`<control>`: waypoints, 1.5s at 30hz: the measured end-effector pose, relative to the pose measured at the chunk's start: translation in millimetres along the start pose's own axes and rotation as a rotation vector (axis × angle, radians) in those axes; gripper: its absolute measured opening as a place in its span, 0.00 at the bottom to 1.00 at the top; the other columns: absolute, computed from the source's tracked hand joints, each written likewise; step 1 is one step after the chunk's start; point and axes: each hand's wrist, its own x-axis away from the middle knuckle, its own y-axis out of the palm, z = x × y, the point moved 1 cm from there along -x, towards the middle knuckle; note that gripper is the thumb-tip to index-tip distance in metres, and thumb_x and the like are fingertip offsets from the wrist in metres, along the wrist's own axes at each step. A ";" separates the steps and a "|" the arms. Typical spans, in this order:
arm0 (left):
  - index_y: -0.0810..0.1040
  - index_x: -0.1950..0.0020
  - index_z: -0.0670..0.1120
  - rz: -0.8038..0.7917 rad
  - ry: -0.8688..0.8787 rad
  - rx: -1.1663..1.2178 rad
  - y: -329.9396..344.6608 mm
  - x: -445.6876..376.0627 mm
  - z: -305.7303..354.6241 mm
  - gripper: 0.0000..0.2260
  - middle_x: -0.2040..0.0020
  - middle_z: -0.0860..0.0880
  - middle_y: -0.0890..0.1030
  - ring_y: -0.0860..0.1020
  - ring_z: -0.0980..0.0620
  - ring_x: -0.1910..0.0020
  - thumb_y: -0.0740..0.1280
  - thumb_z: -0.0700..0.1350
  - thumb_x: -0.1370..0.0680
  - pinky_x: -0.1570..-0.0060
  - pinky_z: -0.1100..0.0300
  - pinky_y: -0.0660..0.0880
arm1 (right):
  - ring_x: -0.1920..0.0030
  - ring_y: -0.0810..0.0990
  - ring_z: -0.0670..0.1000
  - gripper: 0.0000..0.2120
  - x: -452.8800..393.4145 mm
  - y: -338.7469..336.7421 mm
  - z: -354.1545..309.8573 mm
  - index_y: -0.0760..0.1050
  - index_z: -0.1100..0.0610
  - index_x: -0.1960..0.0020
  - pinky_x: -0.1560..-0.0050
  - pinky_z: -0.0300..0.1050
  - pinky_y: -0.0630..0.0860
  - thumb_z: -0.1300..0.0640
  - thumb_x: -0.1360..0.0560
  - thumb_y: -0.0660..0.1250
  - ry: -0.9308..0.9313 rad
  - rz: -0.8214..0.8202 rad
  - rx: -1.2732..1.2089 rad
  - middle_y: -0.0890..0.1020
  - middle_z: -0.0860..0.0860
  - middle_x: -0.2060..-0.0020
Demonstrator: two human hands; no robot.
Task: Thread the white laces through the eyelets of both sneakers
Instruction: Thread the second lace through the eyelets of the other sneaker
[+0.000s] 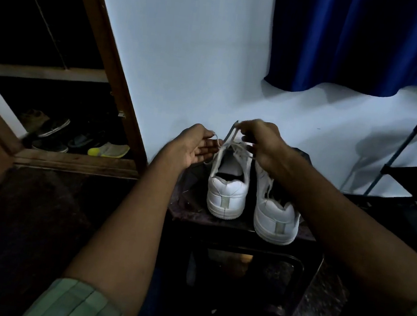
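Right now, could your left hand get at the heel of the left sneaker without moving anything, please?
Probably yes. The left hand is beside the left sneaker, palm open with lace over its fingers; the heel looks uncovered, with nothing between, though it must let the lace go first.

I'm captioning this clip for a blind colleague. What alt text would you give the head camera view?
Two bare hands work a white lace above the left sneaker of a white pair standing heels toward the camera on a dark stool: the right hand pinches the lace up, while the left hand is open with a strand across its fingers. The right sneaker stands beside it.
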 end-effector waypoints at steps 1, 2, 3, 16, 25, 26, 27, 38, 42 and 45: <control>0.76 0.51 0.48 0.004 -0.001 -0.010 0.4 -0.7 -0.6 0.06 0.61 0.51 0.85 0.79 0.52 0.59 0.61 0.43 0.16 0.57 0.60 0.74 | 0.64 0.74 0.49 0.03 3.4 0.4 -7.3 0.80 0.56 0.59 0.62 0.43 0.71 0.57 0.32 0.71 0.058 -0.073 -0.119 0.77 0.50 0.64; 0.76 0.53 0.47 0.020 0.006 -0.029 0.7 -0.9 -0.9 0.07 0.62 0.51 0.83 0.77 0.53 0.62 0.61 0.43 0.16 0.60 0.60 0.73 | 0.62 0.75 0.51 0.03 5.7 -0.5 -14.3 0.77 0.54 0.61 0.60 0.45 0.71 0.55 0.31 0.68 0.079 -0.130 -0.228 0.77 0.50 0.64; 0.76 0.54 0.47 0.051 0.026 -0.064 1.2 -1.8 -1.0 0.08 0.64 0.51 0.80 0.74 0.53 0.66 0.61 0.42 0.17 0.64 0.61 0.71 | 0.62 0.76 0.52 0.05 7.6 -2.9 -21.2 0.75 0.53 0.62 0.57 0.46 0.72 0.54 0.29 0.66 0.067 -0.164 -0.311 0.77 0.50 0.64; 0.75 0.68 0.41 0.351 0.333 -0.629 0.9 -5.2 0.2 0.25 0.68 0.46 0.77 0.76 0.45 0.62 0.70 0.59 0.21 0.59 0.54 0.71 | 0.59 0.81 0.53 0.08 21.0 -21.0 -55.2 0.79 0.57 0.51 0.55 0.45 0.74 0.56 0.21 0.62 -0.290 -0.261 -0.220 0.81 0.54 0.61; 0.71 0.60 0.46 0.256 0.308 0.287 -0.9 -5.7 15.6 0.21 0.74 0.51 0.71 0.72 0.52 0.77 0.60 0.58 0.14 0.60 0.53 0.76 | 0.57 0.82 0.52 0.07 21.2 9.4 -30.0 0.84 0.63 0.49 0.57 0.46 0.77 0.62 0.25 0.69 -0.201 -0.138 0.309 0.88 0.58 0.53; 0.71 0.64 0.46 0.324 0.372 0.007 -5.2 -7.4 14.9 0.23 0.73 0.50 0.72 0.74 0.49 0.75 0.60 0.59 0.15 0.59 0.51 0.76 | 0.59 0.82 0.52 0.08 21.3 9.1 -29.5 0.83 0.64 0.49 0.61 0.44 0.77 0.62 0.24 0.69 -0.180 -0.118 0.301 0.87 0.60 0.53; 0.71 0.67 0.45 0.389 0.442 -0.308 -8.2 -8.9 14.6 0.25 0.72 0.48 0.73 0.77 0.45 0.70 0.60 0.59 0.15 0.58 0.50 0.76 | 0.60 0.81 0.53 0.07 21.9 8.2 -28.9 0.83 0.65 0.49 0.65 0.42 0.76 0.63 0.25 0.69 -0.162 -0.095 0.280 0.87 0.61 0.53; 0.65 0.73 0.47 0.339 0.541 -0.592 3.4 -7.4 5.0 0.27 0.74 0.44 0.68 0.66 0.44 0.70 0.70 0.58 0.20 0.63 0.57 0.62 | 0.61 0.82 0.55 0.07 26.7 1.0 -23.2 0.83 0.63 0.49 0.69 0.40 0.75 0.60 0.24 0.72 -0.097 -0.082 0.124 0.87 0.57 0.56; 0.77 0.59 0.46 0.201 0.412 0.092 11.5 2.6 12.2 0.20 0.69 0.49 0.78 0.74 0.52 0.70 0.63 0.60 0.16 0.57 0.56 0.74 | 0.64 0.82 0.56 0.08 23.6 -3.2 -16.7 0.84 0.63 0.49 0.74 0.38 0.71 0.59 0.24 0.72 -0.160 -0.044 0.190 0.87 0.60 0.59; 0.69 0.64 0.48 0.278 0.435 0.101 7.2 -0.8 18.4 0.22 0.73 0.50 0.70 0.73 0.49 0.75 0.62 0.60 0.16 0.64 0.57 0.75 | 0.69 0.78 0.47 0.11 14.2 -5.8 -12.4 0.86 0.50 0.45 0.70 0.39 0.72 0.58 0.25 0.72 -0.320 0.026 0.367 0.84 0.52 0.66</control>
